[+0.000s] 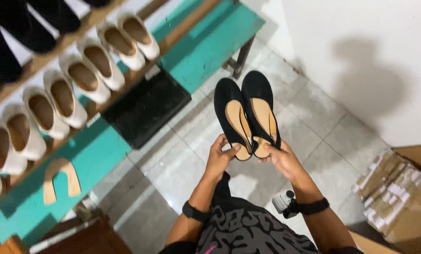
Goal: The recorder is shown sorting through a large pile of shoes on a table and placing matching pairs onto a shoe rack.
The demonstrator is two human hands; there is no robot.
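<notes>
Head view: left hand (pixel 218 157) and right hand (pixel 281 159) pinch the black shoes (pixel 246 113) paired at the heels; seemingly mid-inspection; shelving needs a steady grip.

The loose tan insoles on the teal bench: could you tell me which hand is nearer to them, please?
Left. The left hand, holding the black shoes by their heels, is closer to the tan insoles; the right hand grips the same pair farther away.

Both hands up front: left hand (pixel 220 157) and right hand (pixel 282 159) grip the heels of two black flat shoes (pixel 245 110), side by side above the tiled floor (pixel 314 131).
</notes>
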